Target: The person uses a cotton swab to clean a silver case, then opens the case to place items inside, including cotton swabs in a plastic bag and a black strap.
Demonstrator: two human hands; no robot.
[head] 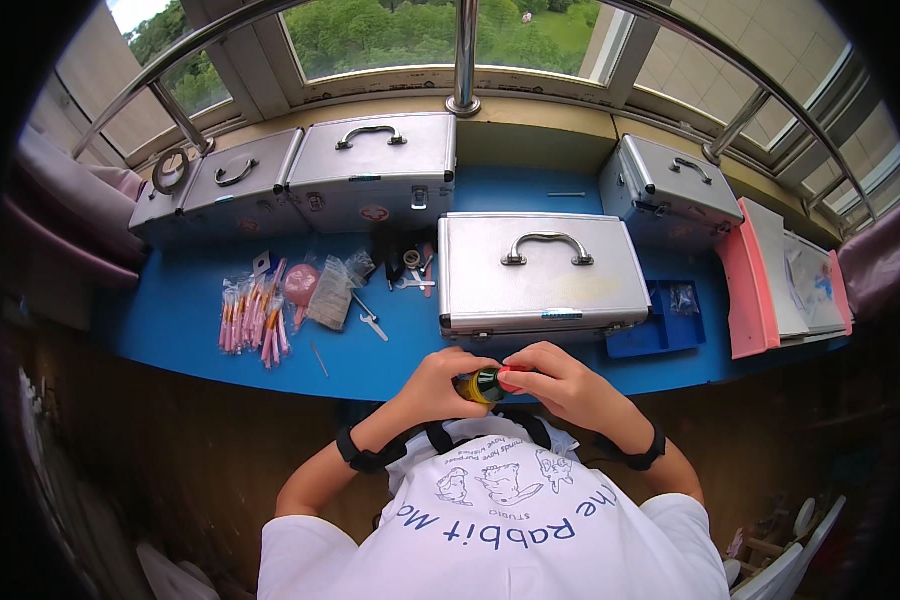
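Observation:
Close to my body, at the front edge of the blue table (390, 379), a small bottle (484, 384) with a dark green neck and a yellow label lies tilted between my hands. My left hand (436, 386) grips its body from the left. On its red cap (511, 379) are the fingers of my right hand (562, 382); the cap sits at the bottle's neck, and the fingers hide part of it. Just beyond both hands stands a silver aluminium case (480, 289) with a chrome handle on its lid, which is down.
Left lie wrapped pink-handled brushes (253, 319), a pink round object (301, 283), a bag (331, 292) and an open-end wrench (373, 327). Right are a blue compartment tray (664, 337) and a pink file holder (742, 300). More cases (379, 169) line the back beneath a metal railing (465, 60).

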